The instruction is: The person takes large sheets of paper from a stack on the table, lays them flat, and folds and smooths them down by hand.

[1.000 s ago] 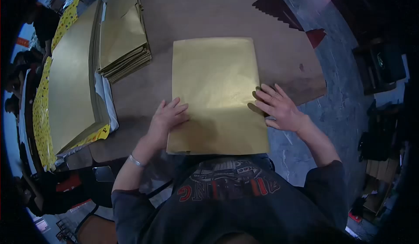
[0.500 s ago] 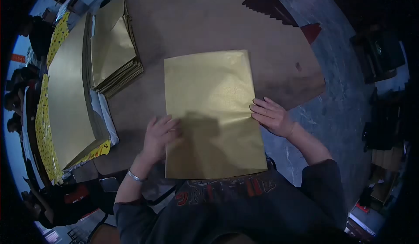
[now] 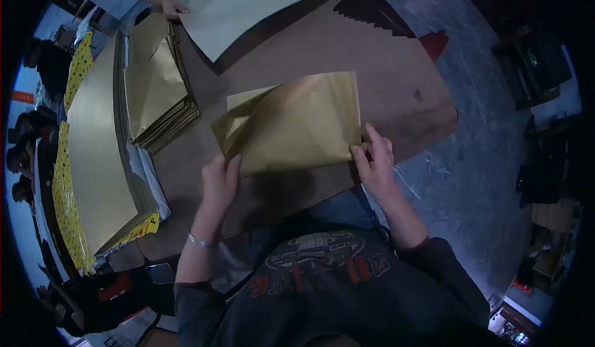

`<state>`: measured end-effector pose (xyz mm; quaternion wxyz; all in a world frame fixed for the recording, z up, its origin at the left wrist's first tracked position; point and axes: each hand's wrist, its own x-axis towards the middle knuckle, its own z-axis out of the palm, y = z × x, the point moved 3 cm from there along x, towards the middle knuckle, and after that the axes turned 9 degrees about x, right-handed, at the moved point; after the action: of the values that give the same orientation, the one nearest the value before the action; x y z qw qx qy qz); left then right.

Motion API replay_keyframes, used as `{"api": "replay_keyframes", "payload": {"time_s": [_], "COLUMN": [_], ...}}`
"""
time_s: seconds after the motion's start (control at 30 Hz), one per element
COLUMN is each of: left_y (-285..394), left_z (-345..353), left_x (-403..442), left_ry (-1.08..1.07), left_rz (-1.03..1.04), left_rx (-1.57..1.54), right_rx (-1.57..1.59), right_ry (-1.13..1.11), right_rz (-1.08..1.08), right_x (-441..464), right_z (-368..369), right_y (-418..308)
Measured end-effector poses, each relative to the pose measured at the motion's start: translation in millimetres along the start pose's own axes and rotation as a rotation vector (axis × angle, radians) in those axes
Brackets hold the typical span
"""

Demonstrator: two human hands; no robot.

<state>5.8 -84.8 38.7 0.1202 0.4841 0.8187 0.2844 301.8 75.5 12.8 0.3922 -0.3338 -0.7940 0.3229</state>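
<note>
A gold paper sheet [image 3: 304,124] lies folded over on the table in front of me, its near edge a fold. At the left its upper layer lifts into a slanted flap, with a strip of the layer beneath showing. My left hand [image 3: 220,179] pinches the near left corner between thumb and fingers. On the right, my right hand [image 3: 375,161] grips the near right corner, thumb on top and index finger raised along the side. A metal bangle [image 3: 201,241] circles my left wrist.
A stack of folded gold paper [image 3: 158,80] sits left, beside a pile of large gold sheets [image 3: 93,155] on yellow printed wrapping [image 3: 62,186]. Another person's hand [image 3: 173,6] holds a large pale sheet [image 3: 248,6] over the far table. Dark jagged-edged pieces [image 3: 375,12] lie far right.
The gold sheet, flat and full length before, is now folded over away from me. Both hands have closed on its near corners. Another person's hand and a pale sheet have appeared at the far side.
</note>
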Motion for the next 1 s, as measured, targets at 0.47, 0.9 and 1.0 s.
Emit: {"api": "replay_keyframes", "payload": {"time_s": [0.47,0.9,1.0], "left_y": [1,14,14], "left_z": [8,-9,-11], "left_x": [12,-9,-8], "left_ry": [0.004,-0.231,-0.325], "left_rz": [-0.165,-0.081,-0.160], "left_rx": [0.199,0.198,0.095], "right_rx": [-0.308,-0.246,-0.238], "right_ry": [-0.142,-0.201,-0.218], "right_rz": [-0.088,-0.085,-0.076], "right_x": [31,28,30], "right_z": [5,-4,-4], "right_y": [-14,-15,-16]}}
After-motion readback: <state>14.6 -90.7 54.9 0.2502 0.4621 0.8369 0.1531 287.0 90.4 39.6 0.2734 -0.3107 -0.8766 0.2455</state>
